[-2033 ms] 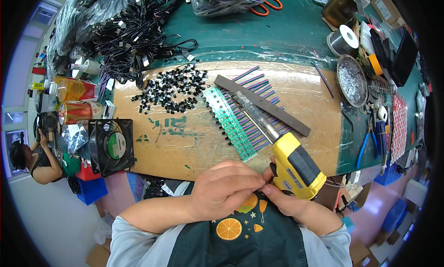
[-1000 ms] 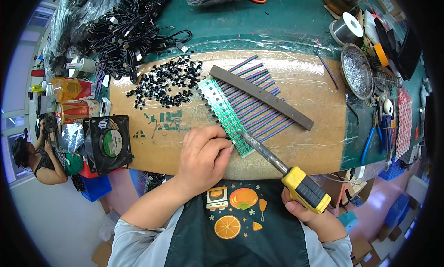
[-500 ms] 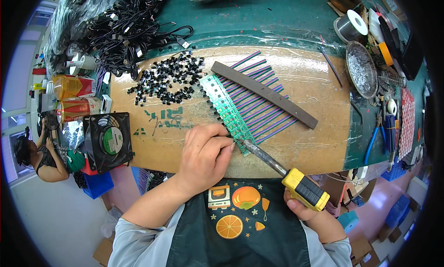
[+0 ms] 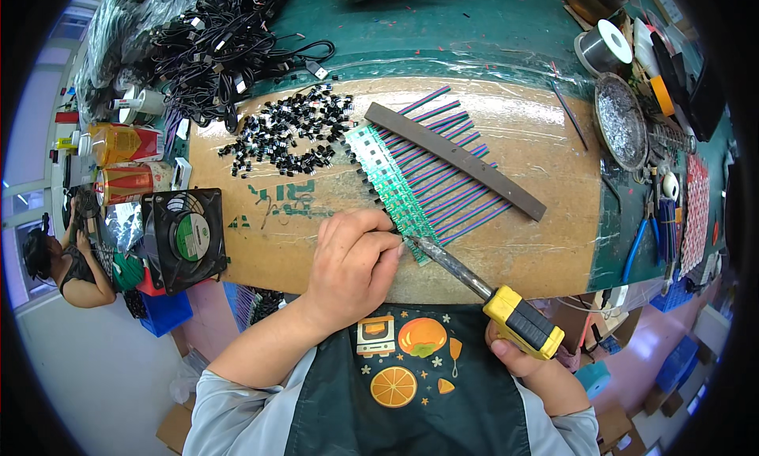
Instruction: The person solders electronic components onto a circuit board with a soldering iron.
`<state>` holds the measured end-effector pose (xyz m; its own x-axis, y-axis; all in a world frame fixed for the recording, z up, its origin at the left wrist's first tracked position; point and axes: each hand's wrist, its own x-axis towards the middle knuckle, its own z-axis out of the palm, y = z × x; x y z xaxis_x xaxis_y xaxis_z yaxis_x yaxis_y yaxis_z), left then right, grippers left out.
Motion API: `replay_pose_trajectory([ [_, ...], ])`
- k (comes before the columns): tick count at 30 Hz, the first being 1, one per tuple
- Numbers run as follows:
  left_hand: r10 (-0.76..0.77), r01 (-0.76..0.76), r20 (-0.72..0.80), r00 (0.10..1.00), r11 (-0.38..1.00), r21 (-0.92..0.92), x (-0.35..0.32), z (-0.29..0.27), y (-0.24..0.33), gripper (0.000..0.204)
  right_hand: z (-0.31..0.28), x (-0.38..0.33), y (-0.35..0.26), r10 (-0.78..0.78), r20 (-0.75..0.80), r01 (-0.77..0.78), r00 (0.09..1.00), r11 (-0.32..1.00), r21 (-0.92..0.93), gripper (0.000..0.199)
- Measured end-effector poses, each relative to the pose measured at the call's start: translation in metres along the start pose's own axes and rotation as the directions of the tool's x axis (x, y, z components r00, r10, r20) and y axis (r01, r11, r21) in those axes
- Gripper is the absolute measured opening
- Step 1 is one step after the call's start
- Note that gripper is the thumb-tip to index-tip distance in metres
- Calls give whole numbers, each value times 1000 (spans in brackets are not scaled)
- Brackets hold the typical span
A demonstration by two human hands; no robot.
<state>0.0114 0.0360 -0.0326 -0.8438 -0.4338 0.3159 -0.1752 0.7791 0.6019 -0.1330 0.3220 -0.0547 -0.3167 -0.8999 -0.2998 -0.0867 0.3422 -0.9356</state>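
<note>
right hand (image 4: 522, 359) gripping soldering iron (image 4: 482, 288), tip seemingly touching circuit strip (image 4: 389, 186)

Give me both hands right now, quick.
Left hand: fingers curled at the green circuit strip; holding anything, cannot tell.
Right hand: closed on the yellow soldering iron.

Left hand (image 4: 350, 260) curled, right hand (image 4: 515, 358) clenched
</note>
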Motion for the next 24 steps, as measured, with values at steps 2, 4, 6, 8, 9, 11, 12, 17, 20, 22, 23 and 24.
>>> replay_pose_trajectory([
  [2,-2,2,4,1000,1000,3,0,0,0,19,0,1,-2,-19,-3,19,1000,1000,-3,21],
  [4,-2,2,8,1000,1000,-2,1,0,0,19,2,2,-8,30,-53,-25,998,995,93,20],
  [6,-2,2,5,1000,1000,-2,0,0,0,19,4,-1,-5,38,-60,-31,997,994,108,19],
  [8,-1,1,3,1000,1000,-2,0,0,0,18,5,-3,-3,46,-67,-37,997,992,124,18],
  [9,2,-2,1,1000,1000,-3,0,0,0,18,5,-4,-3,56,-59,-48,997,991,127,18],
  [11,5,-5,-2,1000,1000,-3,1,0,0,18,4,-5,-1,64,-51,-57,997,990,129,18],
  [12,6,-6,-3,1000,1000,-2,1,1,0,18,3,-6,3,49,-34,-45,998,993,106,17],
  [17,6,-6,-4,1000,1000,-2,0,1,0,18,2,-4,-1,5,-17,-4,1000,1000,28,18],
  [20,9,-9,-4,1000,1000,-5,0,1,0,19,4,-3,-4,35,-79,-22,996,987,160,19],
  [22,6,-6,-1,1000,1000,-1,0,1,0,18,4,-4,-4,57,-83,-40,995,981,190,20],
  [23,6,-6,-2,1000,1000,-2,0,1,0,18,4,-5,-3,58,-83,-41,995,981,190,20],
  [24,7,-7,-1,1000,1000,-4,0,1,0,18,4,-5,-1,49,-77,-35,996,983,181,20],
])
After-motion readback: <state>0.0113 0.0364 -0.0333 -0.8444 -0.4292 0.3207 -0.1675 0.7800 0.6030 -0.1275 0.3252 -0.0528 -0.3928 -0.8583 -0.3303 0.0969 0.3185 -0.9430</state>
